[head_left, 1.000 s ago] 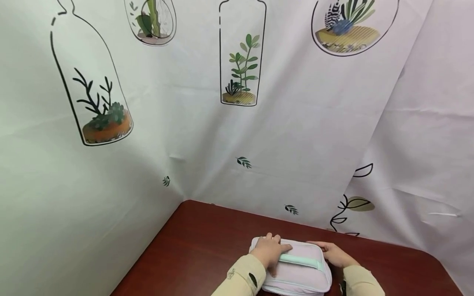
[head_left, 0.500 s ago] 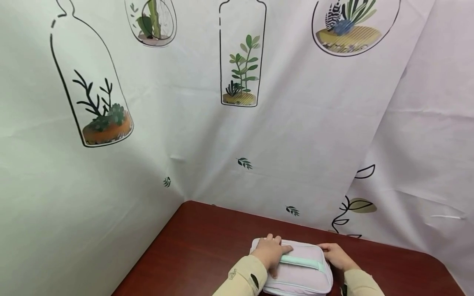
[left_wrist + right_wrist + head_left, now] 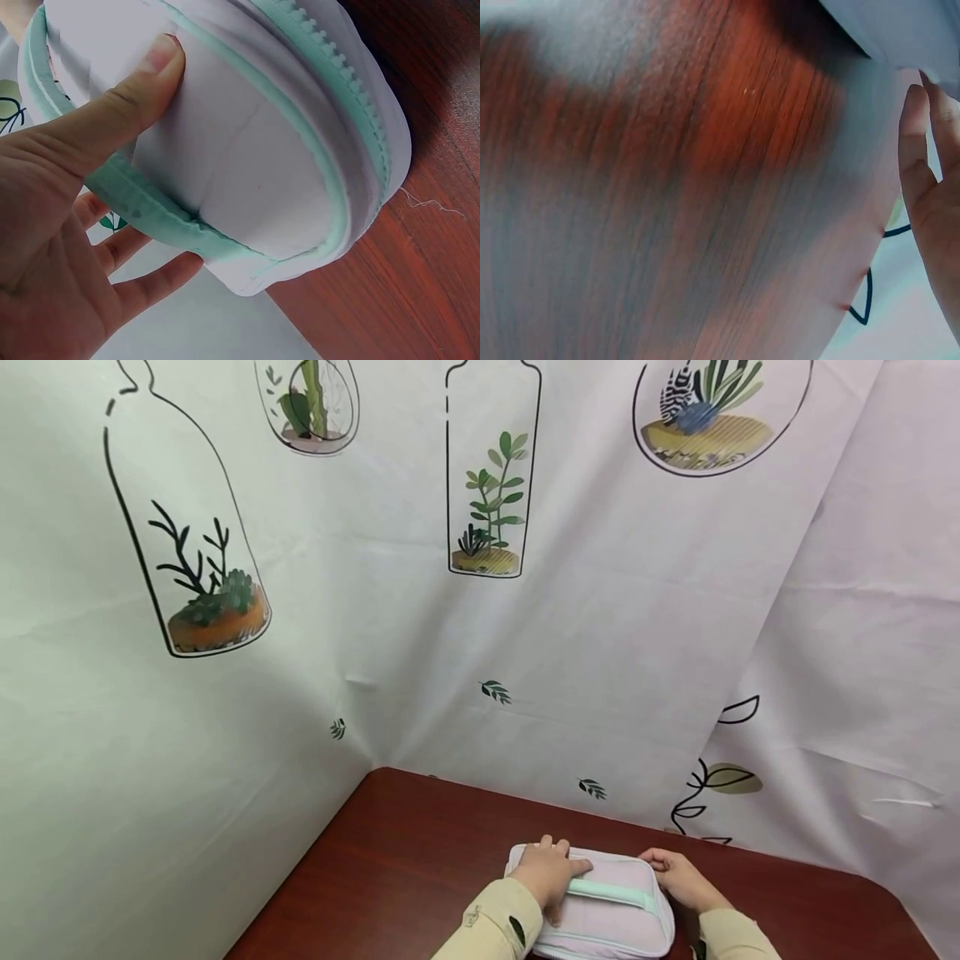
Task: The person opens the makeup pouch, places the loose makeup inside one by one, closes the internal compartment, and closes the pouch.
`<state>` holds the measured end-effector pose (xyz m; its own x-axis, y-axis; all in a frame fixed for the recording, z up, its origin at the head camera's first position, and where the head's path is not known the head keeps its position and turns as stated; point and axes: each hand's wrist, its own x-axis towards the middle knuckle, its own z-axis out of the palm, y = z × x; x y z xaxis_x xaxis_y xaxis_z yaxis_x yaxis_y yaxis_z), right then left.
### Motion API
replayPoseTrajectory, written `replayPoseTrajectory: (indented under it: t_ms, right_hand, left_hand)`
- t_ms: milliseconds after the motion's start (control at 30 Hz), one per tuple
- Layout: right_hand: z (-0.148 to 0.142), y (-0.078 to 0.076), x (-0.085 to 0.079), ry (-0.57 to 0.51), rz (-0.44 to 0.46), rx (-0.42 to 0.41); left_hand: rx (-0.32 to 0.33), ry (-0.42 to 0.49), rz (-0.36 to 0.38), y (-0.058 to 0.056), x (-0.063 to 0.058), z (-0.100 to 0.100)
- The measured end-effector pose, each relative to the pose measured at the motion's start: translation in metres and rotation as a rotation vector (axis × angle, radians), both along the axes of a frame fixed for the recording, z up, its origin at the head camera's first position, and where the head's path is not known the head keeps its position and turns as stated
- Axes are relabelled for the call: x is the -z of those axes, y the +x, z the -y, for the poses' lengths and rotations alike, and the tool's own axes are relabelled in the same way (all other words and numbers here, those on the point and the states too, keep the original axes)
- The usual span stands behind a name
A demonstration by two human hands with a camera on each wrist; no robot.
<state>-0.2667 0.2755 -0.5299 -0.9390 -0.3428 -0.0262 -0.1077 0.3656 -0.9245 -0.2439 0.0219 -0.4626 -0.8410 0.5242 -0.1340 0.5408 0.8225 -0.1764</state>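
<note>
A pale lilac zippered bag (image 3: pixel 600 920) with a mint-green top handle (image 3: pixel 611 892) lies on the table. On its left part rests my left hand (image 3: pixel 546 870), fingers spread. In the left wrist view its thumb (image 3: pixel 124 105) lies along the top panel beside the handle, and the other fingers reach past the handle on the far side. A mint zipper (image 3: pixel 330 67) runs round the bag's side. At the bag's far right corner is my right hand (image 3: pixel 681 878), fingers bent. Its fingertips meet the bag's edge; whatever they pinch is hidden in both views.
A dark red wooden table (image 3: pixel 405 843) carries the bag. White cloth walls (image 3: pixel 405 635) printed with plants in jars stand close behind and to the left. A loose thread (image 3: pixel 431 201) lies on the wood near the bag.
My right hand has slid rightward along the bag's far edge to the corner, and its fingers are more bent. The left hand and the bag have stayed nearly still.
</note>
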Motion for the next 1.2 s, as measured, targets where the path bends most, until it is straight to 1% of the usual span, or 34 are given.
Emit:
replayPoseTrajectory:
  t_ms: [100, 133, 233, 333, 467, 567, 667, 767, 933, 1067, 1200]
  right_hand:
    - [0.001, -0.001, 0.001, 0.002, -0.02, 0.023]
    - [0.001, -0.002, 0.002, 0.023, -0.037, 0.038]
    - [0.003, -0.002, 0.001, 0.126, -0.095, 0.075]
    - [0.005, -0.003, -0.001, 0.25, -0.149, 0.091]
    - [0.006, -0.001, -0.003, 0.334, -0.157, 0.088]
    - [0.007, 0.0, -0.003, 0.39, -0.167, 0.117]
    - [0.009, 0.002, -0.003, 0.475, -0.213, 0.159]
    - [0.011, 0.005, -0.004, 0.573, -0.275, 0.182]
    - [0.014, 0.01, -0.01, 0.715, -0.374, 0.184]
    - [0.014, 0.012, -0.012, 0.771, -0.415, 0.182]
    - [0.012, 0.014, -0.011, 0.801, -0.447, 0.185]
  left_hand:
    - [-0.001, -0.004, 0.001, -0.001, 0.0, 0.001]
    - [-0.001, -0.005, 0.003, -0.001, 0.0, 0.001]
    - [-0.007, -0.013, 0.006, -0.002, 0.001, 0.0]
    - [-0.014, -0.018, 0.005, -0.002, 0.002, 0.0]
    - [-0.021, -0.01, 0.011, -0.001, 0.003, -0.001]
    - [-0.027, -0.011, 0.02, 0.0, 0.003, -0.002]
    - [-0.033, -0.02, 0.022, 0.0, 0.002, -0.003]
    - [-0.047, -0.02, 0.025, 0.002, 0.0, -0.004]
    - [-0.066, -0.013, 0.035, 0.002, -0.003, -0.004]
    - [-0.065, -0.016, 0.032, 0.003, -0.003, -0.004]
    - [-0.061, -0.025, 0.018, 0.003, -0.002, -0.003]
